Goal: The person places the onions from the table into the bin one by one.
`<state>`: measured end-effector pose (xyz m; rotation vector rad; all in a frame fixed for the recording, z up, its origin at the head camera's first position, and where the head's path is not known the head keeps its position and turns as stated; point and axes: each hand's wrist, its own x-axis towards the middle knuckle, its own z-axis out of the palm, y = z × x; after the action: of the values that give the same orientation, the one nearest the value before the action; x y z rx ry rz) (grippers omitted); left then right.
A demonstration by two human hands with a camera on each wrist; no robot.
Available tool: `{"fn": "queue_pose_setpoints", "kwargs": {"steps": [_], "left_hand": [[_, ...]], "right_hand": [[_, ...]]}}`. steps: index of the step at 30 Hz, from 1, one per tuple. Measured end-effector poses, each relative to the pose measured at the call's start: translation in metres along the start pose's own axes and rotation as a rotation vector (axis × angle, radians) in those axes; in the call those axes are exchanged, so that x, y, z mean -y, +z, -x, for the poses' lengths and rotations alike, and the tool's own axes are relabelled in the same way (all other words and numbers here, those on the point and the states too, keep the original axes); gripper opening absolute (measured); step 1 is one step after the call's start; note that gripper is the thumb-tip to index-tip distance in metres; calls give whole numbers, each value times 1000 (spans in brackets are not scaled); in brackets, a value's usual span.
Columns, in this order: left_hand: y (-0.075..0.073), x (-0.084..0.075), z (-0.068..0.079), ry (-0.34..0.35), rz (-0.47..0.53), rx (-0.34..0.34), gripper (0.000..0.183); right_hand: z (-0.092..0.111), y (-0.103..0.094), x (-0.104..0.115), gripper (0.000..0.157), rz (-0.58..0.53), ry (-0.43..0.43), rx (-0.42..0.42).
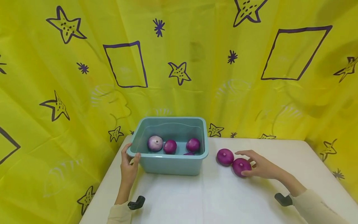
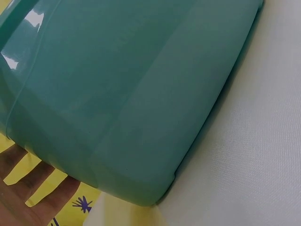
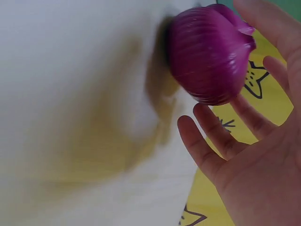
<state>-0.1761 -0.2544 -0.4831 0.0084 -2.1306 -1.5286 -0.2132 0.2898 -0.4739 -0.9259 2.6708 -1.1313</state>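
Note:
My left hand (image 1: 129, 165) holds a teal plastic bin (image 1: 170, 165) at its front left corner, thumb on the front side and fingers along the left side. In the left wrist view its fingers lie against the bin's outer wall (image 2: 117, 94). My right hand (image 1: 261, 165) is around a purple onion (image 1: 240, 167) on the table, its thumb at the near side. The right wrist view shows these fingers spread and loosely bent beside the onion (image 3: 209, 56). A second purple onion (image 1: 225, 157) sits just to the left, close to the first.
Inside the bin lie a paler onion (image 1: 155, 143), a purple onion (image 1: 170, 147) and another purple onion (image 1: 193, 145); one more is partly hidden by the front wall. A white cloth covers the table (image 1: 179, 199). A yellow patterned curtain (image 1: 195, 93) hangs behind and at both sides.

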Motion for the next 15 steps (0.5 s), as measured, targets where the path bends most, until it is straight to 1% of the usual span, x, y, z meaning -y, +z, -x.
{"fn": "queue_pose_setpoints", "kwargs": {"steps": [6,15], "left_hand": [[0,0,0,-6,14,7,60],[0,1,-1,10,17,5,58]], "right_hand": [[8,4,-7,71,20,-19,1],[14,5,-12,68,-22,19,27]]}}
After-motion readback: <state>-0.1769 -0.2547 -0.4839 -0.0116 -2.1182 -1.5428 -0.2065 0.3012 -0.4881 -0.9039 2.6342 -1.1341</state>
